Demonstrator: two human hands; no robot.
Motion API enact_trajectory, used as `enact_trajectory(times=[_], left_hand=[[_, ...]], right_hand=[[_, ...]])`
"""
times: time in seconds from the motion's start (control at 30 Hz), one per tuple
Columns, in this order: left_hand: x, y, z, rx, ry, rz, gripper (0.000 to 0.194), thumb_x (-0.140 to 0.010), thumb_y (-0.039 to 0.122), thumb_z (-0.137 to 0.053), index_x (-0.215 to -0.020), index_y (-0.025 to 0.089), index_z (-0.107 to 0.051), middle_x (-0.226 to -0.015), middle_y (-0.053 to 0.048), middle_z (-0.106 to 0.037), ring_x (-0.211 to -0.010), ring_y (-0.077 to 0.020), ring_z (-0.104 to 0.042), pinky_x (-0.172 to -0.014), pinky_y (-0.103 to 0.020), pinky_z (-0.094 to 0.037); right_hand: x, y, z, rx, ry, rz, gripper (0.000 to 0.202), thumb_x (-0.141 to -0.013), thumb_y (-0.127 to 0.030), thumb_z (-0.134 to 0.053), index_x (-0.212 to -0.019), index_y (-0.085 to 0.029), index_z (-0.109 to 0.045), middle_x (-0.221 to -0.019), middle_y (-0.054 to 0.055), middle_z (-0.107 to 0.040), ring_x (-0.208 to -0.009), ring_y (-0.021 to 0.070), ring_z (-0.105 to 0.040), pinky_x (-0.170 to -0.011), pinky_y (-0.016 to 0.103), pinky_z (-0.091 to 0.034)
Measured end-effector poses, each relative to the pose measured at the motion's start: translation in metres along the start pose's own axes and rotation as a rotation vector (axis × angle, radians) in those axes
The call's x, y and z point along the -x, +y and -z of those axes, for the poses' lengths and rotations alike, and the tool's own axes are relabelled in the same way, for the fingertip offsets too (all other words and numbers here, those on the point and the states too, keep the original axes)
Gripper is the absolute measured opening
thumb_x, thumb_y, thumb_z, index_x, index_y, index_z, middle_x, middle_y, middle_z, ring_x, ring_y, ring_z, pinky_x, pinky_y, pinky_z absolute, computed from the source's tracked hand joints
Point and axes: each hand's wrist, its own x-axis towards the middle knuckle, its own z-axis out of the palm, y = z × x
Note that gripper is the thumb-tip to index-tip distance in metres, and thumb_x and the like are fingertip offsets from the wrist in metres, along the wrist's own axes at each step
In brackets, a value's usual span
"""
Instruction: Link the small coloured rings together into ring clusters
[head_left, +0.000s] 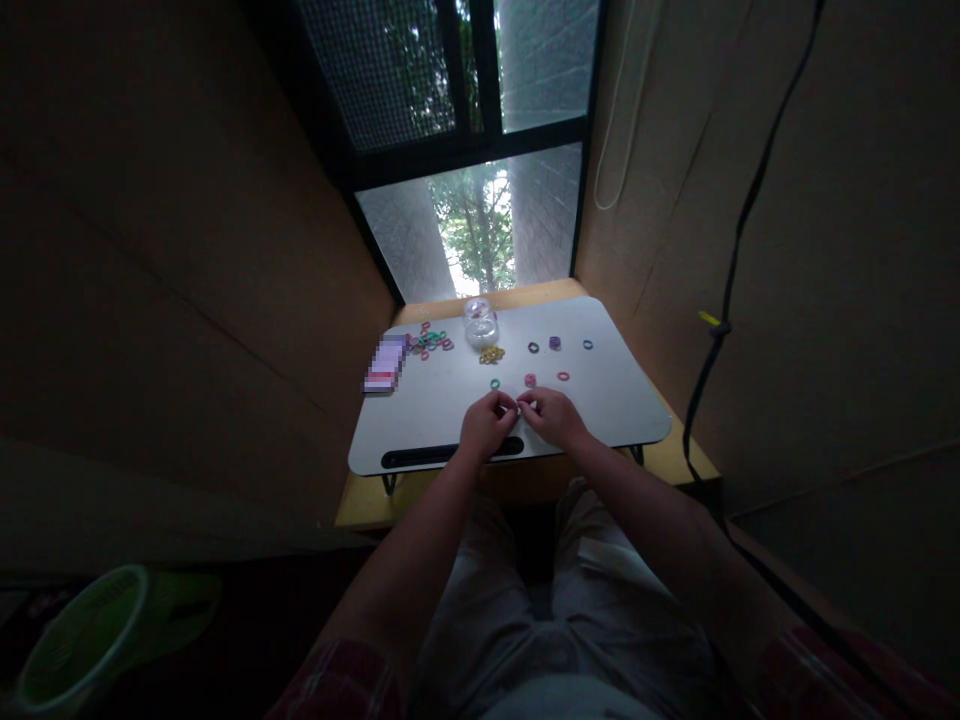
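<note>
My left hand and my right hand meet over the front middle of a white lap table. Thumb and fingers of each are pinched together, and whatever lies between them is too small to make out. Just beyond the fingertips are a green ring, a pink stack of rings and a pink-red ring. Farther back lie a dark ring, a purple stack and a blue ring. The rings look like small hair ties.
A clear jar stands at the back beside a yellow pile of rings. Mixed coloured rings lie left of it, near a blurred phone. A black slot runs along the front edge. A dark cord hangs at right.
</note>
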Motion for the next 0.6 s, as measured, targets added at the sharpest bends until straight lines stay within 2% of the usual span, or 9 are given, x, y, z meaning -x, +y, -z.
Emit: enact_trajectory(times=[0.27, 0.6], left_hand=[[-0.0017, -0.0028, 0.0000, 0.032, 0.010, 0.012, 0.015, -0.075, 0.032, -0.061, -0.080, 0.019, -0.064, -0.063, 0.003, -0.059, -0.056, -0.0092, -0.050, -0.056, -0.021, -0.038], [-0.0010, -0.0009, 0.0001, 0.072, 0.017, 0.015, 0.020, -0.081, 0.037, -0.056, -0.082, 0.018, -0.063, -0.067, 0.002, -0.061, -0.059, -0.0092, -0.052, -0.058, -0.021, -0.039]], right_hand=[[0.0000, -0.0003, 0.0012, -0.006, -0.028, -0.006, 0.017, -0.081, -0.023, -0.057, -0.092, -0.019, -0.070, -0.084, 0.004, -0.069, -0.068, 0.0136, -0.058, -0.066, 0.024, -0.042], [0.0000, 0.0001, 0.0003, 0.005, -0.006, -0.023, 0.009, -0.081, -0.022, -0.057, -0.083, -0.019, -0.065, -0.077, 0.001, -0.066, -0.065, 0.0127, -0.055, -0.064, 0.024, -0.038]])
